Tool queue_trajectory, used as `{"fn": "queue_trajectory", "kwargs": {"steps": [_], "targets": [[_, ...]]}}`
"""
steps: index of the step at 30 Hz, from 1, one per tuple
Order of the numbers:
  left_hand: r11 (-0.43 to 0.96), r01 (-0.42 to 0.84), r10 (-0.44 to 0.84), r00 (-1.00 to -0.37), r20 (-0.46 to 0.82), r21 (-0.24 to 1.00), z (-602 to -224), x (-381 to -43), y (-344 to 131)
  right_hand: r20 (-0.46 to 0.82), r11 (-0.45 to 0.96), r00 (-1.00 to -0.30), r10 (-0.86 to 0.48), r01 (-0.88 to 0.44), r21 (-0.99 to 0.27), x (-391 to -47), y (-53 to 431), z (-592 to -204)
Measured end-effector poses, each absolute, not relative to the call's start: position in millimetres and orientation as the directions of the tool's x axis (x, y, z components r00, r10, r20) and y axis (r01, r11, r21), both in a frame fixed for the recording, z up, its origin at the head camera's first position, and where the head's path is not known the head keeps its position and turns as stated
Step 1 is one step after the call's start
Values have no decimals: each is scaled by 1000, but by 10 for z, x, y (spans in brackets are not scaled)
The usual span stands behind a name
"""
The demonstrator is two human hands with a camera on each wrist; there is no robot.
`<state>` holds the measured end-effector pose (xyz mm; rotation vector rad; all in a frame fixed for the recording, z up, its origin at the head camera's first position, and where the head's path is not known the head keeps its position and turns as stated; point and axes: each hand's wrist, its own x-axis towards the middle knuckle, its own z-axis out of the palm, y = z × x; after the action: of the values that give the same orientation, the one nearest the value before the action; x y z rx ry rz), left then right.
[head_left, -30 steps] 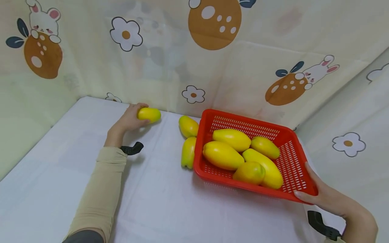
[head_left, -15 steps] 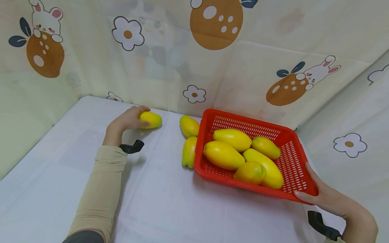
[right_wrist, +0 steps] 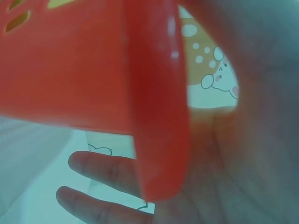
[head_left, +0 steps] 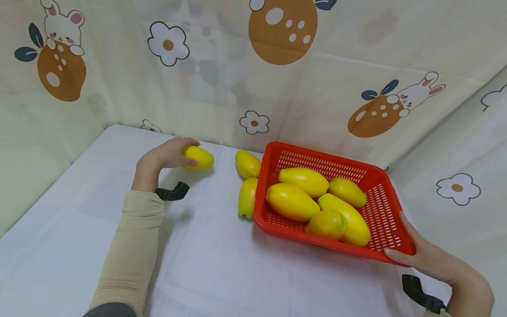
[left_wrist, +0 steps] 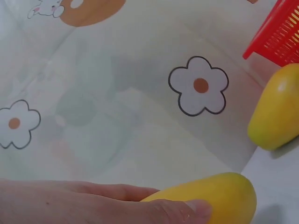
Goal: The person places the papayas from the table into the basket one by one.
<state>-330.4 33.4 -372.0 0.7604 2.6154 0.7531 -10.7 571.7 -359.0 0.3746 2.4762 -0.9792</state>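
Left hand (head_left: 168, 154): fingers spread just enough to take one yellow fruit (head_left: 202, 156), curled over its far side, thumb along its near side. Hold is on the left end; the right end juts out past the fingertips. Shadow beneath; cannot tell whether the fruit touches the cloth.

Right hand (head_left: 431, 257): gripping the near right corner of a red basket (head_left: 325, 157), thumb over the near rim, index finger along the right end, rim between. Right wrist view has two fingers reaching out straight past the outside of the rim.

Close behind the left fingers, at the wrist: black bracket (head_left: 173, 192), then beige sleeve (head_left: 134, 246). Second bracket (head_left: 420, 295) on the near side of the right hand.

Right of the left fingers, a gap between: two loose fruits, the farther one (head_left: 247, 164) and the nearer one (head_left: 247, 198), both yellow-green, close up against the basket's left side.

Farther right of the left fingers, leftward from the right hand's: five yellow fruits (head_left: 293, 202) inside the basket.

Under all, white cloth (head_left: 214, 264). Beyond the left fingers, cream curtain (head_left: 222, 88) printed with flowers, rabbits, brown fruit.
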Motion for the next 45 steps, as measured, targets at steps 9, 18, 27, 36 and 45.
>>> {"fn": "queue_trajectory", "kwargs": {"steps": [9, 18, 27, 36, 45], "targets": [[721, 410, 564, -816, -129, 559, -3561, -3172, 287, -508, 719, -856, 97, 413, -558, -106, 5718, -3577], [717, 410, 557, -824, -109, 564, -3471, -3108, 288, -499, 712, -863, 82, 401, -577, -96, 5745, -3586], [715, 429, 545, -837, -56, 552, -3361, -3045, 327, -515, 710, -853, 82, 413, -570, -103, 5740, -3561], [674, 457, 506, -858, 87, 581, -3338, -3028, 385, -515, 716, -852, 94, 417, -560, -91, 5718, -3569], [616, 513, 462, -850, 254, 598, -3267, -2966, 526, -514, 715, -854, 78, 407, -568, -93, 5734, -3572]]}}
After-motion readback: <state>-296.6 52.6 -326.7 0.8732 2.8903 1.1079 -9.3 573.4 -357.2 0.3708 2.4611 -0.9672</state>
